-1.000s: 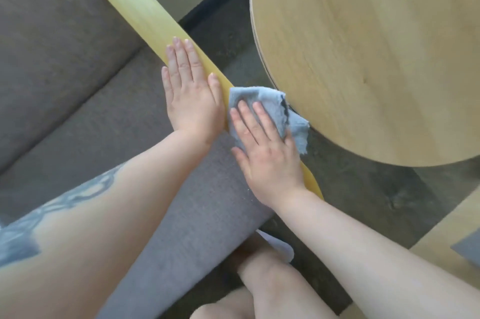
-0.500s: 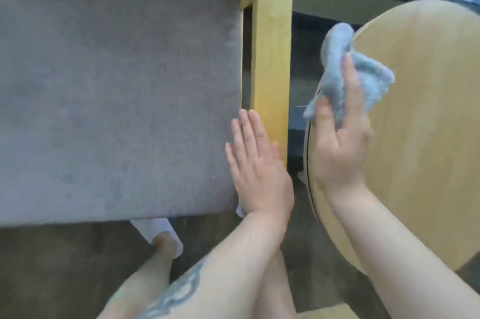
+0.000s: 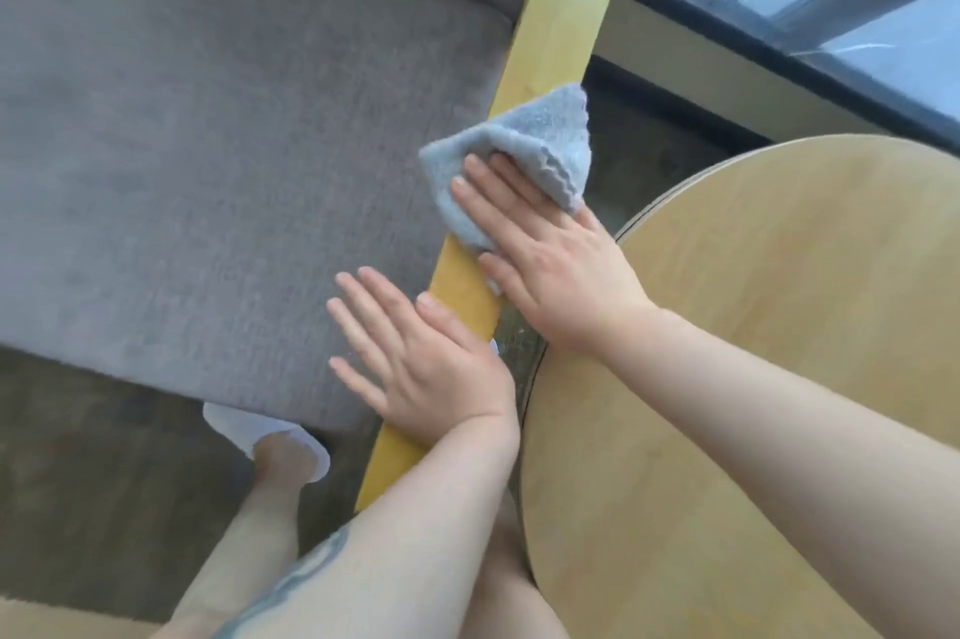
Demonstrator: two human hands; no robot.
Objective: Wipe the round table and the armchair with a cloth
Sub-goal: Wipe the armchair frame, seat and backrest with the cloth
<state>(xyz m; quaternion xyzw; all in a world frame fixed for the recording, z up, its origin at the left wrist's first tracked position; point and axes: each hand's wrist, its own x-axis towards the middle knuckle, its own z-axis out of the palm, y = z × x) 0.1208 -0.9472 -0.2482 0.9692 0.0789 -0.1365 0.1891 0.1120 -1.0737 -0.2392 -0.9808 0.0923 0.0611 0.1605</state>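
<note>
My two forearms are bare, without sleeves. My left forearm [image 3: 363,550] carries a dark grey-blue tattoo [image 3: 291,586]. My hands wear no gloves. A white slipper [image 3: 260,430] covers one foot.

Back down onto the armrest [image 3: 558,22] now: right hand [image 3: 553,269], up in the air with the cloth [image 3: 511,155] bunched before the worktop [image 3: 779,352] half a second ago, pressed flat again on the yellow wood. Cloth spread under the fingers [image 3: 485,181] once more, higher up the rail than a second back. Left hand [image 3: 421,352] shifted too, from the cushion [image 3: 208,144] edge beside the rail to lying partly across its lower end, thumb on the wood. View swung again, armrest tilting up to the right, worktop dropped to lower right, a slippered foot [image 3: 270,435] showing under the seat's front edge.
</note>
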